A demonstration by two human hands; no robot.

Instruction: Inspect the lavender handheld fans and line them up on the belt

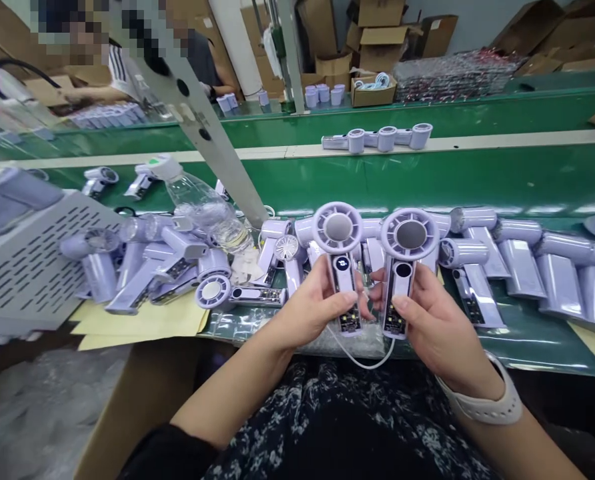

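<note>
At frame centre above the bench (527, 193), the left hand (310, 307) and right hand (435, 320) are each gripping by its handle a light, rigid left fan (338, 247) and right fan (405, 257), likely slick, fragile plastic.

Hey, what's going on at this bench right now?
A person holds two small lilac handheld fans upright, one in the left hand and one in the right hand. The left fan has its display lit; a white cable hangs below them. More fans lie along the green table.
</note>
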